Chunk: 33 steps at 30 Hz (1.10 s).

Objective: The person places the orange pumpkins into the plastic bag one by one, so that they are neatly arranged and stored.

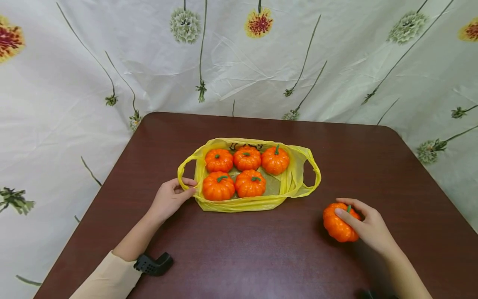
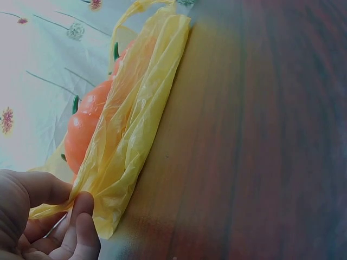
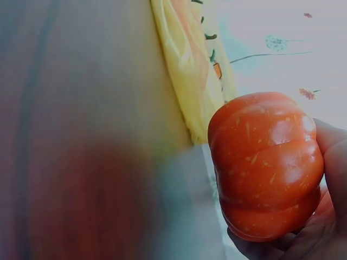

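Observation:
A yellow plastic bag (image 1: 239,204) lies spread on the table with its mouth facing up. Inside it sit several small orange pumpkins (image 1: 218,186) with green stems, in a back row and a front row. My left hand (image 1: 169,199) pinches the bag's left edge by the handle between thumb and fingers, as the left wrist view also shows. To the right of the bag, my right hand (image 1: 369,226) grips another orange pumpkin (image 1: 337,224) from its right side. In the right wrist view this pumpkin (image 3: 265,168) hides part of the fingers.
The dark brown table (image 1: 239,249) has rounded far corners. Behind it hangs a white flower-patterned cloth (image 1: 239,54). The bag's right handle (image 1: 317,174) stands out as a loop toward the right hand. A black wrist strap device (image 1: 153,264) is on the left forearm.

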{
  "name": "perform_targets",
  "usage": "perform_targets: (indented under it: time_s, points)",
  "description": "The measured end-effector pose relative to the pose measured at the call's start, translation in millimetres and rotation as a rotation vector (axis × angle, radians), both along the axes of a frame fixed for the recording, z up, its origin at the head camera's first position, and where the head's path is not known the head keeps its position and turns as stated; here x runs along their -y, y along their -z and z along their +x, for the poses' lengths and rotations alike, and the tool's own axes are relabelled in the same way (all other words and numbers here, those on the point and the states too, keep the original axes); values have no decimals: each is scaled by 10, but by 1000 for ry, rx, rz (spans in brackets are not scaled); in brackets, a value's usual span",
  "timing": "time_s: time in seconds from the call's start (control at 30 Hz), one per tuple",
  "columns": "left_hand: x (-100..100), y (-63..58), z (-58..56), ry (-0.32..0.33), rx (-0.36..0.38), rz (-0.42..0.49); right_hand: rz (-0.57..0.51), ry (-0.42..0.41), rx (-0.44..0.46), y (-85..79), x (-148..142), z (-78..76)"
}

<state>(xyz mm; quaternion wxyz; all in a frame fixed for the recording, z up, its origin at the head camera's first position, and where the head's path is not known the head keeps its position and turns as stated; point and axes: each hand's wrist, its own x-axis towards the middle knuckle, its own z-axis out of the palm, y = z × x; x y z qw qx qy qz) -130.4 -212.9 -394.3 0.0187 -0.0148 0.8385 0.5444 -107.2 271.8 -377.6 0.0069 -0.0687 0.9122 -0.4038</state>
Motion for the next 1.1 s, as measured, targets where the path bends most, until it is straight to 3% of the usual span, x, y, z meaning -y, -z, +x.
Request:
perform_targets:
  time_s: [0.73,1.1]
  points:
    - [0,2,7,4,-11,11,-79,-96,-82,-337,528,-344]
    - [4,7,2,2,-17,3,-161,-154,-56,-342,814,-591]
